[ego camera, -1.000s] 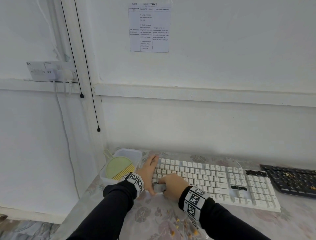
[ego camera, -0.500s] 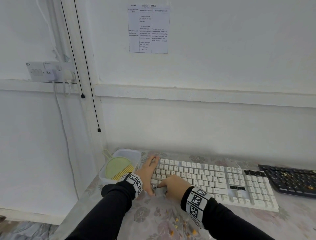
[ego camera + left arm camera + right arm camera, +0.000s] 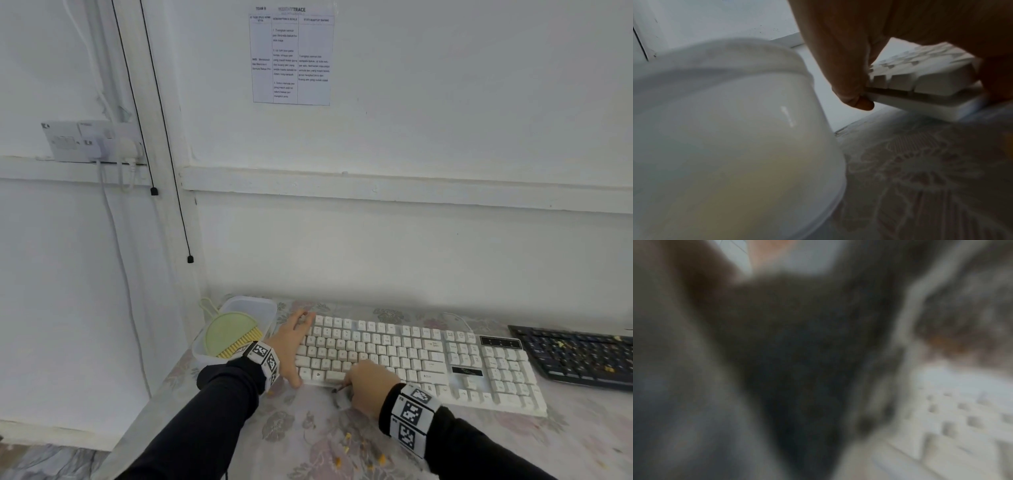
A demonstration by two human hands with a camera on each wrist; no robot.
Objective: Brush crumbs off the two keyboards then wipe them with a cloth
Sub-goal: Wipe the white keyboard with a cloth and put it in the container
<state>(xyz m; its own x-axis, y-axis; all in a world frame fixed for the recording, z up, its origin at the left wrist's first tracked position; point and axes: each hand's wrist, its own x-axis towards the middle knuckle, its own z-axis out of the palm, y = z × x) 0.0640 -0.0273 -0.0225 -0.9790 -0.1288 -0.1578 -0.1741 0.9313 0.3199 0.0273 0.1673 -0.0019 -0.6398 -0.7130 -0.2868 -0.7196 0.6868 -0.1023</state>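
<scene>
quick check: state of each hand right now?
Left hand: open, flat against the white keyboard.
Right hand: closed on a grey cloth.

White keyboard (image 3: 411, 356): matt plastic, smooth keycaps. Black keyboard (image 3: 579, 356): matt dark plastic. Container (image 3: 735, 129): translucent plastic, slightly glossy. Brush (image 3: 229, 334): pale green smooth plastic back, yellow bristles. Tablecloth (image 3: 308, 428): floral, lace-textured. Sleeves (image 3: 212, 411): black matt fabric.

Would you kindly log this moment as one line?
left hand: steadying white plastic keyboard | right hand: wiping with grey cloth | black keyboard: crumbed
</scene>
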